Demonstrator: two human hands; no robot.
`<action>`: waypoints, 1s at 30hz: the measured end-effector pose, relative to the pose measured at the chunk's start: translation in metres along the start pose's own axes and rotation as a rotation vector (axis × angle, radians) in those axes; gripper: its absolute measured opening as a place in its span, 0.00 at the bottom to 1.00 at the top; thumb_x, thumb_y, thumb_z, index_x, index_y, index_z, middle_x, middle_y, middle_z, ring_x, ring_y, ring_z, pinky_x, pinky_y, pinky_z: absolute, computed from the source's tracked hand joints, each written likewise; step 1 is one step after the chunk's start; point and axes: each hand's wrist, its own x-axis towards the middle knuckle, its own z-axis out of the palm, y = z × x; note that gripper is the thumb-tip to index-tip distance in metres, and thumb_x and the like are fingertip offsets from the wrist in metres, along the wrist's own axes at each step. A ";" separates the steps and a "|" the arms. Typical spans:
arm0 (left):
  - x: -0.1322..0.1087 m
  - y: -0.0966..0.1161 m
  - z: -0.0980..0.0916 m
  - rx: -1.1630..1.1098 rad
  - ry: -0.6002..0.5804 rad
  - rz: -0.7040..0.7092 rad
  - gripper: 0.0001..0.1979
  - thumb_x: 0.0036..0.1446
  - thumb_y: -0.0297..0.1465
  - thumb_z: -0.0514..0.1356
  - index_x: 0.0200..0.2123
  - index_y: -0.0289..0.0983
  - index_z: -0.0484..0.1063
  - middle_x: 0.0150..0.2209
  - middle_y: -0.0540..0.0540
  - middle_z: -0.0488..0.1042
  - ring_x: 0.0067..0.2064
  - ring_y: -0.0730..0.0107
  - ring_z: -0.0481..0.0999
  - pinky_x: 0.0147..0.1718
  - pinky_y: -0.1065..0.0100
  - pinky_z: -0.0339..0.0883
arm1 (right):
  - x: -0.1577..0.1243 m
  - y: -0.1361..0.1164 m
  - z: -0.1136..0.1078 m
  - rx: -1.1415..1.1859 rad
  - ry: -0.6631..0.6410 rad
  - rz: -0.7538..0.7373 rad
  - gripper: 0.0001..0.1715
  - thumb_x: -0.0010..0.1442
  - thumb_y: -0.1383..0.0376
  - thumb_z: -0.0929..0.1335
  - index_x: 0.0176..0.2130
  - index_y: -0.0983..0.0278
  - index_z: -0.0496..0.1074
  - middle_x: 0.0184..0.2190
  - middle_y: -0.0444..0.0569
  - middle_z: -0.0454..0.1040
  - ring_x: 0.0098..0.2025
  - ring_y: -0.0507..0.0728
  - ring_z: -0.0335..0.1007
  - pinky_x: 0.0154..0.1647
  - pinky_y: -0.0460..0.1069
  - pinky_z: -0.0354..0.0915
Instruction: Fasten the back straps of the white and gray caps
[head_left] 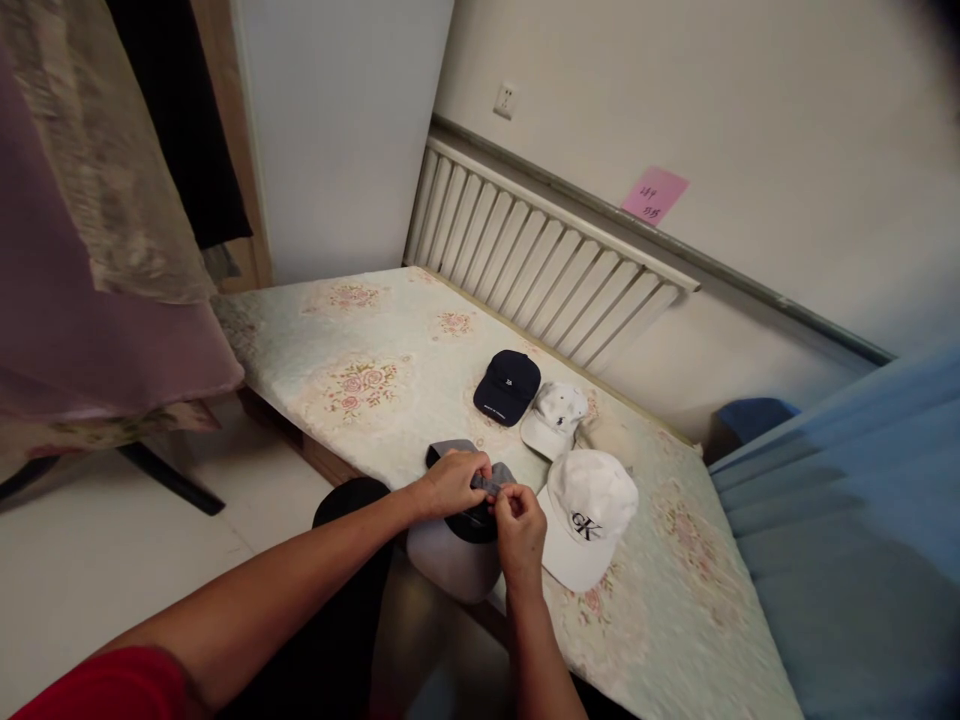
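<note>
Pink cloth (pixel 90 340) is hanging well to the left of the hands, and a red sleeve (pixel 105 690) is showing at the near end of the left arm. Under both hands, a flowered mattress (pixel 360 340) is bearing the caps. The left hand (pixel 450 483) is resting on the grey cap (pixel 450 560), its fingertips pinching together on the cap's strap (pixel 486 486). The cap is lying beneath both hands at the mattress's near edge, partly overhanging it. Just right of the left hand, the right hand (pixel 517 525) is pinching the same strap, with the fingers of both hands nearly meeting. Beyond the hands, a navy cap (pixel 506 386) and a white cap (pixel 553 418) are lying side by side. Just right of the right hand, a CK cap (pixel 589 515) is sitting, touching the grey one. Far beyond, a pink note (pixel 654 195) is sticking to the wall, and blue cloth (pixel 847 520) is filling the right side.
</note>
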 end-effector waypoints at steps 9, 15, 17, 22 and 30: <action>-0.002 -0.004 0.000 0.021 -0.062 -0.004 0.08 0.43 0.25 0.58 0.31 0.38 0.69 0.28 0.50 0.71 0.32 0.69 0.67 0.36 0.68 0.55 | -0.009 0.012 0.001 0.157 0.018 0.143 0.06 0.49 0.61 0.65 0.28 0.61 0.63 0.22 0.44 0.75 0.23 0.55 0.73 0.28 0.49 0.68; -0.006 0.004 -0.007 -0.117 -0.162 -0.075 0.09 0.43 0.25 0.57 0.31 0.37 0.70 0.28 0.51 0.70 0.30 0.72 0.67 0.29 0.73 0.55 | -0.012 0.023 0.001 0.213 0.023 0.198 0.07 0.49 0.61 0.66 0.28 0.61 0.64 0.21 0.44 0.75 0.23 0.55 0.73 0.28 0.50 0.69; -0.007 0.005 -0.010 -0.175 -0.210 -0.111 0.10 0.43 0.25 0.57 0.32 0.36 0.70 0.28 0.50 0.70 0.30 0.72 0.67 0.28 0.73 0.56 | -0.013 0.025 0.000 0.229 0.018 0.210 0.08 0.49 0.60 0.67 0.29 0.61 0.64 0.21 0.44 0.75 0.23 0.55 0.73 0.28 0.50 0.69; -0.007 0.005 -0.012 -0.294 -0.296 -0.150 0.12 0.43 0.24 0.57 0.35 0.34 0.71 0.31 0.49 0.72 0.34 0.70 0.70 0.33 0.73 0.61 | -0.017 0.020 0.000 0.270 -0.010 0.228 0.08 0.49 0.61 0.68 0.30 0.62 0.66 0.19 0.42 0.74 0.22 0.54 0.72 0.28 0.49 0.68; -0.011 0.009 -0.009 -0.363 -0.357 -0.141 0.15 0.44 0.23 0.56 0.38 0.34 0.70 0.30 0.49 0.73 0.33 0.71 0.71 0.30 0.74 0.61 | -0.018 0.020 0.000 0.252 -0.039 0.238 0.08 0.47 0.62 0.68 0.30 0.63 0.67 0.19 0.40 0.71 0.21 0.52 0.70 0.25 0.47 0.66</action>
